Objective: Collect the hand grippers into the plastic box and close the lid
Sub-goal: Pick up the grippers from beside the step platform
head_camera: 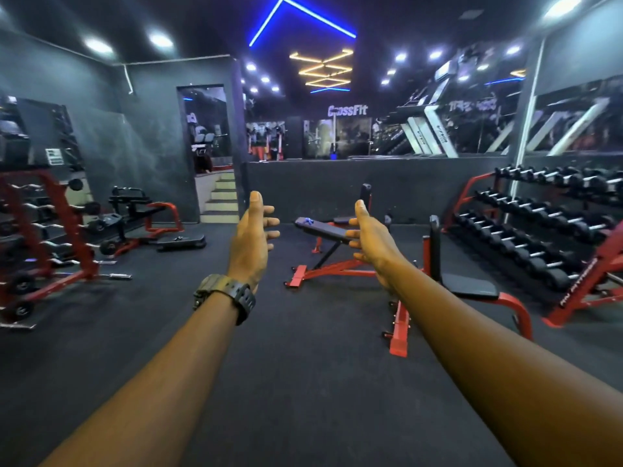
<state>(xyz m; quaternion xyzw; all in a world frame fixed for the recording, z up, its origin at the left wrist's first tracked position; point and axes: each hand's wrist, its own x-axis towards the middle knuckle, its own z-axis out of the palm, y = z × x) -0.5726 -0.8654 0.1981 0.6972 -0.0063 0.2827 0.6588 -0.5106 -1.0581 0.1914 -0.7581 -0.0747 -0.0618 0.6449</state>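
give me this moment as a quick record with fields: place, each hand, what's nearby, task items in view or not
place: gym room with dark floor
left hand: raised, open, palm facing inward, empty, wristwatch on the wrist
right hand: raised, open, palm facing inward, empty
ahead: red-framed bench with a small blue item on its pad, too small to identify
right side: dumbbell rack
left side: red rack of bars
plastic box: not in view
progress: nothing collected yet
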